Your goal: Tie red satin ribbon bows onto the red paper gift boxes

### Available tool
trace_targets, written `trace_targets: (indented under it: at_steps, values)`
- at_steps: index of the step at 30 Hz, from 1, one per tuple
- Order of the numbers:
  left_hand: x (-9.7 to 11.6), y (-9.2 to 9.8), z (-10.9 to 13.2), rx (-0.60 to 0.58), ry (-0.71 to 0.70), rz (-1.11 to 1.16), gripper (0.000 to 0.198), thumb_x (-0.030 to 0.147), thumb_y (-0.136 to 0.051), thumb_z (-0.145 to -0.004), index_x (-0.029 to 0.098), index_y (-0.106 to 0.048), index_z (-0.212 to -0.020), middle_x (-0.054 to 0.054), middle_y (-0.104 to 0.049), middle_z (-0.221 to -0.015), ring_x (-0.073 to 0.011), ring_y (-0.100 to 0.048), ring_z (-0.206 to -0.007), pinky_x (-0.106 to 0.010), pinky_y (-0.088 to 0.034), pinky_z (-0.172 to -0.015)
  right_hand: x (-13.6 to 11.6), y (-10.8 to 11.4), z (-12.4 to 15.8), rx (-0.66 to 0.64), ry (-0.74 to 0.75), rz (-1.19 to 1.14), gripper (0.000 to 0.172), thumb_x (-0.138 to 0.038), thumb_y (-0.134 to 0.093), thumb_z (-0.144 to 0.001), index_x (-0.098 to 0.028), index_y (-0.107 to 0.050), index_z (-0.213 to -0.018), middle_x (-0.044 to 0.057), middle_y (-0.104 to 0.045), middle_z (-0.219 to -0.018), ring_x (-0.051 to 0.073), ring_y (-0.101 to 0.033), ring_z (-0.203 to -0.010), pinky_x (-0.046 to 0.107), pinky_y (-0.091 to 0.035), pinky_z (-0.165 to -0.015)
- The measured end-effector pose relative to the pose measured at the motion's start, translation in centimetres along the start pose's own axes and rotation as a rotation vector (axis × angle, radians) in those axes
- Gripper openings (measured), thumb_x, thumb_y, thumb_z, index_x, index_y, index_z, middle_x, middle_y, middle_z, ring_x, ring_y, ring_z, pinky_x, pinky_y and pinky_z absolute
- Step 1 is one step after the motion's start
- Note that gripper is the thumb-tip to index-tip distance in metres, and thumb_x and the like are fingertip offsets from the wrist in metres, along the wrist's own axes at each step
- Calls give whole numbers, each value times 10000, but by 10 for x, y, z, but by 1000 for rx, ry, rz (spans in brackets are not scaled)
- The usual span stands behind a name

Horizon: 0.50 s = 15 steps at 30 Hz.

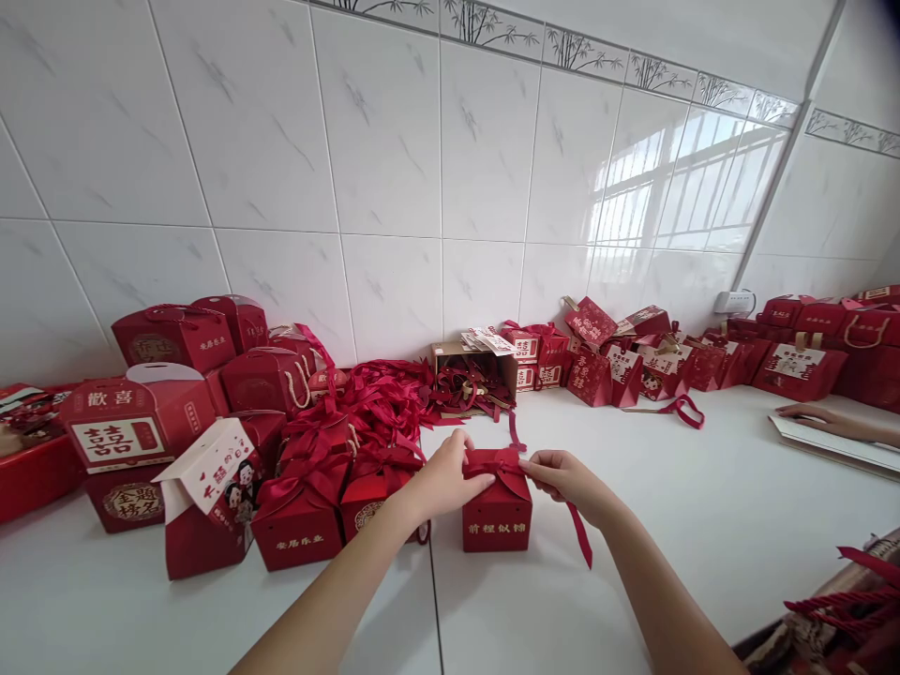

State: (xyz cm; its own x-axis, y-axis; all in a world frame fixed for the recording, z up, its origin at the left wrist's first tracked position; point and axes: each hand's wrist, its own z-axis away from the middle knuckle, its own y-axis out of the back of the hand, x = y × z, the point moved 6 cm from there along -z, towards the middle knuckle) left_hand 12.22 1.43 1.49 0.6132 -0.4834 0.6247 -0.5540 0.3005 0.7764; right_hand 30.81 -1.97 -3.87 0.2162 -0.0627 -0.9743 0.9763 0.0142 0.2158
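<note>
A small red gift box point(496, 527) with gold characters stands upright on the white table in front of me. A red ribbon point(580, 539) is looped across its top, one tail hanging down at the right. My left hand point(448, 478) is at the top left of the box, thumb and fingers closed on the ribbon. At the upper right, my right hand point(568, 480) pinches the ribbon between thumb and fingers. The exact shape of the knot is partly hidden by my fingers. Just left of my left hand are ribbon-tied red boxes point(299, 530).
A heap of red ribbons point(385, 398) and a cardboard box point(440, 366) of ribbon pieces lie along the tiled wall. Red gift boxes point(175, 337) are stacked at left, with more boxes point(794, 370) at right. Another person's hand point(808, 414) rests on pale card point(836, 441).
</note>
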Motion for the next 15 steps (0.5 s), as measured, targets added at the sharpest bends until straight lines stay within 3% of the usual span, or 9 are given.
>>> trace_targets:
  at_steps: [4, 6, 9, 12, 15]
  values:
    - [-12, -1, -2, -16, 111, -9, 488, 638, -583, -673, 228, -408, -871, 21, -507, -714, -160, -472, -597, -253, -350, -508, 0, -3, 4, -13, 38, -40, 436, -571, -616, -739, -180, -453, -639, -55, -398, -561, 76, -286, -507, 237, -203, -507]
    - [-15, 1, -5, 38, 97, -10, 438, 650, -490, -740, 219, -423, -776, 33, -481, -652, -152, -460, -571, -249, -344, -500, 1, -2, 4, -2, 54, -49, 429, -566, -619, -738, -181, -457, -638, -54, -406, -561, 79, -319, -515, 234, -234, -518]
    - [-18, 5, -9, 143, 71, -49, 354, 495, -425, -836, 208, -399, -631, 25, -462, -608, -157, -470, -584, -261, -349, -542, 6, 7, 6, 65, 58, -37, 419, -553, -638, -720, -185, -463, -621, -44, -444, -553, 95, -380, -532, 240, -275, -543]
    - [-19, 10, -8, 217, 56, -122, 281, 311, -505, -807, 208, -385, -575, 2, -485, -621, -185, -500, -644, -291, -359, -612, 13, 20, 9, 159, 44, -8, 425, -539, -647, -710, -191, -445, -573, -38, -456, -517, 105, -382, -521, 252, -276, -546]
    - [-16, 13, -5, 254, 16, -172, 254, 247, -521, -806, 205, -418, -578, -21, -509, -660, -213, -524, -710, -318, -378, -668, 14, 26, 16, 206, 31, -1, 429, -535, -645, -717, -192, -445, -556, -35, -462, -518, 110, -389, -529, 260, -290, -559]
